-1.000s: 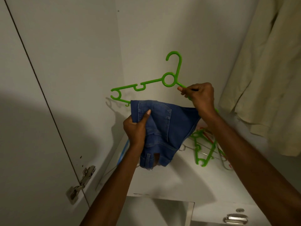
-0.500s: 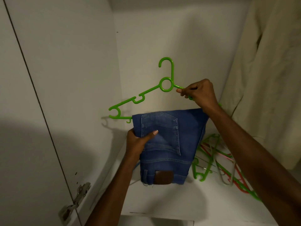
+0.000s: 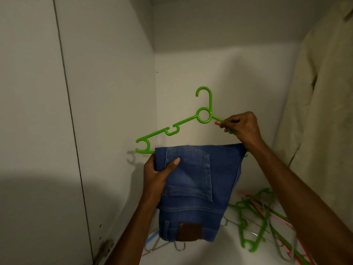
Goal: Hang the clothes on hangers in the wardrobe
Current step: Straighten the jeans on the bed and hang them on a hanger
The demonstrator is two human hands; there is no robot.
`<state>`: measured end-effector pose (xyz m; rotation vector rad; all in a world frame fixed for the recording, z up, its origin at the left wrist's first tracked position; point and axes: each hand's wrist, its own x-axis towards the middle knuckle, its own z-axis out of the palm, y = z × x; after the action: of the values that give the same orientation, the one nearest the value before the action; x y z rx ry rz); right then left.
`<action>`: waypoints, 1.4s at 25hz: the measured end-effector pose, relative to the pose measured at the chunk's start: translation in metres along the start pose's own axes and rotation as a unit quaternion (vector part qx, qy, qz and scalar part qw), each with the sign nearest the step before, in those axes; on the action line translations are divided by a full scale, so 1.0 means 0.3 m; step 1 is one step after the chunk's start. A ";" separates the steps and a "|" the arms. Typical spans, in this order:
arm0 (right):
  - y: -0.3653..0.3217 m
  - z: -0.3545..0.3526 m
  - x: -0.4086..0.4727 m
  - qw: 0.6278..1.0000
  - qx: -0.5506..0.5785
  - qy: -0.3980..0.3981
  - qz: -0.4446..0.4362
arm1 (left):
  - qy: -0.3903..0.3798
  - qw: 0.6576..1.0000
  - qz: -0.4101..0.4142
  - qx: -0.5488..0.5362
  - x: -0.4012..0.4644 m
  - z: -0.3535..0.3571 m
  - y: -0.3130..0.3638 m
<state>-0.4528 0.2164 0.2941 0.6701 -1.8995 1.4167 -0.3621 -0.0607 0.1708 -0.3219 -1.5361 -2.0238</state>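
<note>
Head view: left hand (image 3: 155, 175) grips jeans (image 3: 198, 188) edge (draped on hanger (image 3: 172, 131)).

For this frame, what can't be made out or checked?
- Wardrobe rail: above the head view's top edge, so not seen.
- Green hanger's lower bar and right arm: hidden by the folded jeans and the right hand.
- Left hand's fingers: behind the denim.
- Spare hangers on the shelf: blurred, count unclear.

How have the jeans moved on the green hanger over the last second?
Yes: the jeans now hang flat and squared over the green hanger bar, unfolded downward toward the wardrobe shelf.
</note>
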 end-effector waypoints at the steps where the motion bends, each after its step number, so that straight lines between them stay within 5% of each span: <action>1: -0.004 0.013 0.006 1.000 0.005 -0.002 -0.001 | 0.003 1.000 0.010 0.002 0.002 -0.006 0.009; 9: -0.027 0.048 0.114 0.991 0.109 -0.053 -0.055 | 0.063 0.992 0.103 -0.036 0.044 -0.029 0.162; 18: -0.026 0.162 0.134 0.975 0.189 0.055 0.103 | 0.027 0.990 0.137 0.002 0.136 -0.014 0.388; 27: -0.125 0.175 0.592 0.983 0.181 0.034 0.020 | 0.097 0.980 0.159 0.067 0.354 0.038 0.500; 35: -0.095 0.225 1.050 0.977 0.214 -0.015 0.010 | 0.216 0.907 0.322 0.163 0.595 0.093 0.711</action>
<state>-0.6494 0.1400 0.5394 0.8753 -1.6350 1.8618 -0.3884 -0.1248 0.4417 -0.1914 -1.2368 -1.1985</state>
